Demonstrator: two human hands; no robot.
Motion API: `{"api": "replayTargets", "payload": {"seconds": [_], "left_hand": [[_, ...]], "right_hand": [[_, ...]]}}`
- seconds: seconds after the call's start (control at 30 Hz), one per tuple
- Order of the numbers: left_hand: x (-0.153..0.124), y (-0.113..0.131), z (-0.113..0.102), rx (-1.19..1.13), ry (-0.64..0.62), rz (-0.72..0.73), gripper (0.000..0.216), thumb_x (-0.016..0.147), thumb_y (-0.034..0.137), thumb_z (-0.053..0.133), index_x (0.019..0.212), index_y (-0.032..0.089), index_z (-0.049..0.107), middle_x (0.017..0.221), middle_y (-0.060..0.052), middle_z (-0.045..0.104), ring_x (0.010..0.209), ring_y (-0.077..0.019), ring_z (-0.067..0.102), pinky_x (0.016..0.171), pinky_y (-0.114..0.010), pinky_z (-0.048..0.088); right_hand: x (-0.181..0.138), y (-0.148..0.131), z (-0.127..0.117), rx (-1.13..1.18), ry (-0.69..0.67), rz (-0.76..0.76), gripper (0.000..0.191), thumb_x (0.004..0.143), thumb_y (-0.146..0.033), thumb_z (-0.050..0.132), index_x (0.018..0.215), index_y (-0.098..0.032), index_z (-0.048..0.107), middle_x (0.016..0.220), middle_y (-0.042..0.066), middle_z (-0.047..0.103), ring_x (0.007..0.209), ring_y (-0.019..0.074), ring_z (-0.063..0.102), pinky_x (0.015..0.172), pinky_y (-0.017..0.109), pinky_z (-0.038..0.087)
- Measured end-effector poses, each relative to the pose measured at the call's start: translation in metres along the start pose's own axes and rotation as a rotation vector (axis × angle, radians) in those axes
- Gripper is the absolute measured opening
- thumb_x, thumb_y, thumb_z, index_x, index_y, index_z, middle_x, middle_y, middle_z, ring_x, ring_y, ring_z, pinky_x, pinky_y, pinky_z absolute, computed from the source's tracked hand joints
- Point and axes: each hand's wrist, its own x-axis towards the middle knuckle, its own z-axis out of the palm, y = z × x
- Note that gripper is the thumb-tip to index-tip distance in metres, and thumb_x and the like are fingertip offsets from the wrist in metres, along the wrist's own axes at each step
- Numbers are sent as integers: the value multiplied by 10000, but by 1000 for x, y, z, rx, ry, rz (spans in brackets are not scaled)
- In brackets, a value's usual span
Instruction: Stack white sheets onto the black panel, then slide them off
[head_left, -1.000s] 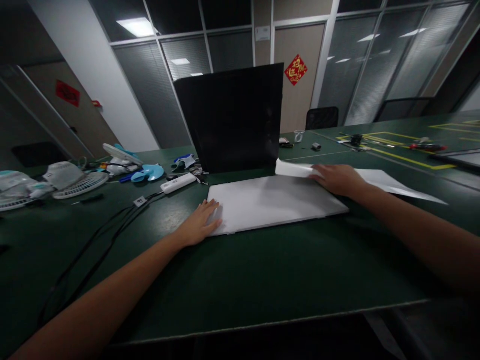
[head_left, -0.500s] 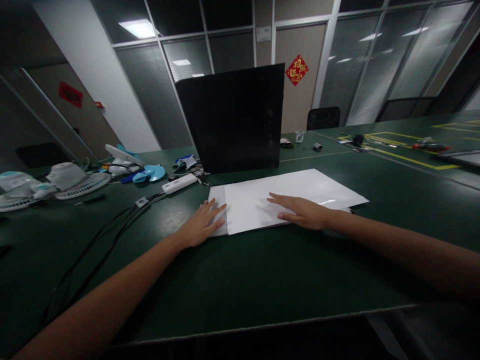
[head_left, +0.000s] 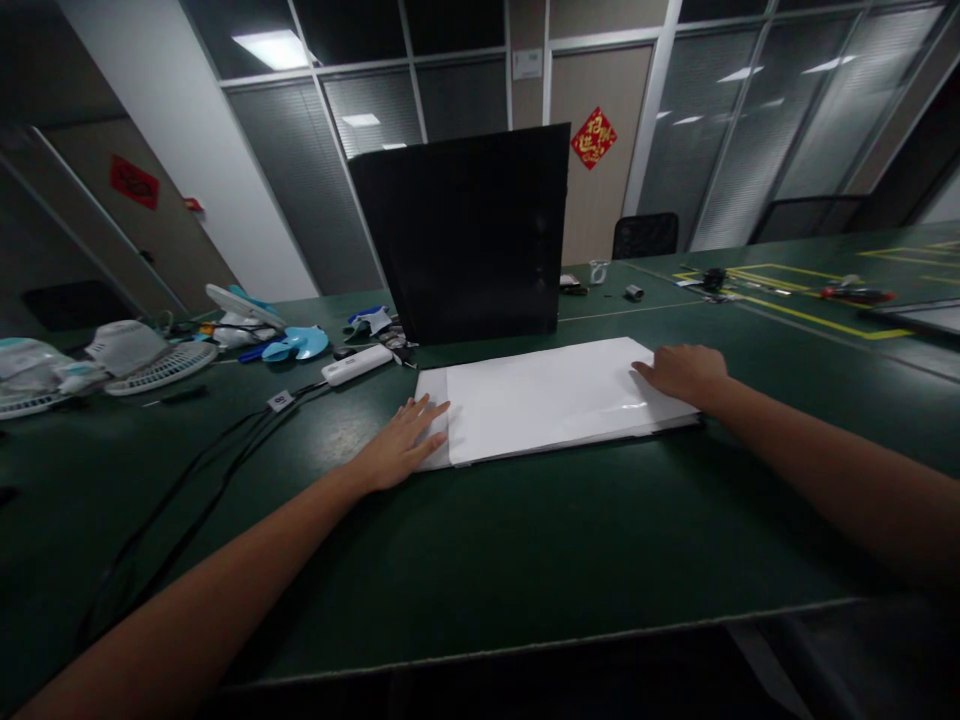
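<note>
A stack of large white sheets (head_left: 540, 400) lies flat before me, its top sheet glossy and set slightly right of the paler left margin. My left hand (head_left: 397, 445) rests on that left margin with fingers spread. At the stack's right end, my right hand (head_left: 686, 375) has its thumb on the top sheet and its fingers bent over the right edge; the fingertips are hidden. A dark strip shows beneath the stack's lower right corner. Directly behind the sheets stands a large black panel (head_left: 465, 240), leaning slightly; whether it joins the stack I cannot tell.
To the left are a white power strip (head_left: 357, 365) with black cables, a light blue piece (head_left: 297, 343) and white fan parts (head_left: 161, 365). Small items and yellow tape lines (head_left: 847, 320) lie on the green table (head_left: 525, 560) at right. Its front edge runs below.
My right hand has moved right, from the middle of the top sheet to its right end. The sheet's raised right corner now lies lower under the hand. My left hand stays put.
</note>
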Motion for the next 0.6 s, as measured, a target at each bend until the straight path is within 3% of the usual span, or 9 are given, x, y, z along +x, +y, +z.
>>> {"api": "replayTargets", "payload": {"seconds": [0.1, 0.37, 0.6], "left_hand": [[1, -1, 1, 0, 7, 34, 770, 1010, 745, 227, 1638, 300, 222, 1713, -60, 103, 1563, -378, 75, 1240, -618, 162], [1, 1, -1, 6, 0, 49, 779, 987, 765, 289, 1583, 275, 388, 1709, -69, 152, 1560, -392, 110, 1239, -601, 190], [0, 0, 1, -34, 40, 51, 767, 971, 765, 358, 1509, 237, 498, 1686, -95, 247, 1556, -389, 159, 1231, -611, 219]], "right_hand": [[-9, -12, -6, -39, 29, -62, 706, 971, -671, 359, 1179, -123, 753, 1187, 256, 682, 1075, 409, 655, 836, 526, 524], [-28, -36, -8, -81, 73, -231, 712, 971, -671, 344, 1230, -133, 732, 1116, 245, 701, 983, 385, 678, 807, 518, 520], [-29, -38, -6, -108, 72, -249, 684, 986, -645, 343, 1186, -131, 747, 1122, 254, 697, 996, 379, 675, 828, 518, 519]]}}
